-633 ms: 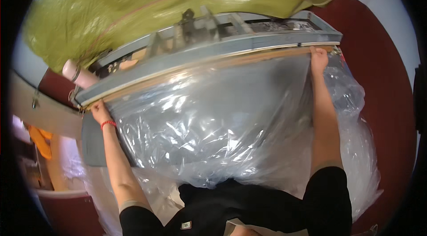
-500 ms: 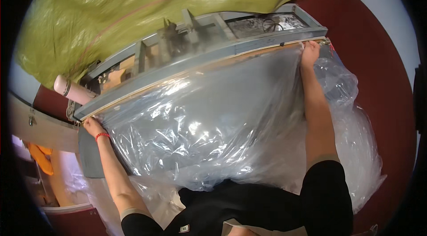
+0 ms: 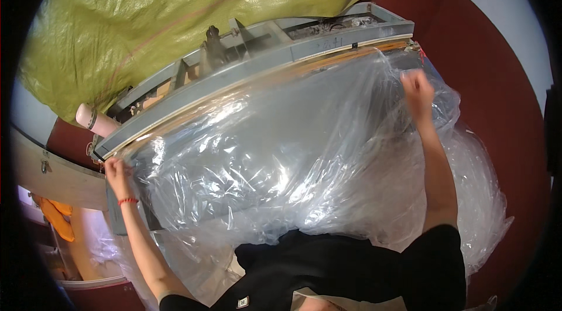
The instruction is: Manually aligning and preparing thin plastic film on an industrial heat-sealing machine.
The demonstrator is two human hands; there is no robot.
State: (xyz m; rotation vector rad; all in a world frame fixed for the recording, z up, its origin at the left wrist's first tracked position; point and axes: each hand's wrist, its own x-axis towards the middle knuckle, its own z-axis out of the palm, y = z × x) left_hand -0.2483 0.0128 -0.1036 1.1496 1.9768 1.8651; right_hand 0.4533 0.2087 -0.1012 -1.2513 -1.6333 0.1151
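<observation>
A wide sheet of clear plastic film (image 3: 246, 188) lies wrinkled over a grey flat surface, its far edge along the long grey metal bar (image 3: 252, 69) of a frame. My left hand (image 3: 119, 175), with a red bead bracelet, is closed on the film beside the bar's left end. Near the bar's right end, my right hand (image 3: 417, 91) is raised over the film, below and apart from the bar. Its fingers are curled and slightly blurred; whatever they hold, if anything, cannot be made out. A peak of film stands against the bar left of this hand.
A yellow-green woven tarp (image 3: 193, 12) covers what is behind the frame. A pink cylinder (image 3: 96, 119) stands at the frame's left end. More bunched clear film (image 3: 477, 194) hangs at the right, over dark red floor (image 3: 497, 106). An orange item (image 3: 55, 217) is at lower left.
My right hand has come away from the bar's right end, moving toward me and slightly right. My left hand has shifted slightly nearer. The frame appears a little further left in view.
</observation>
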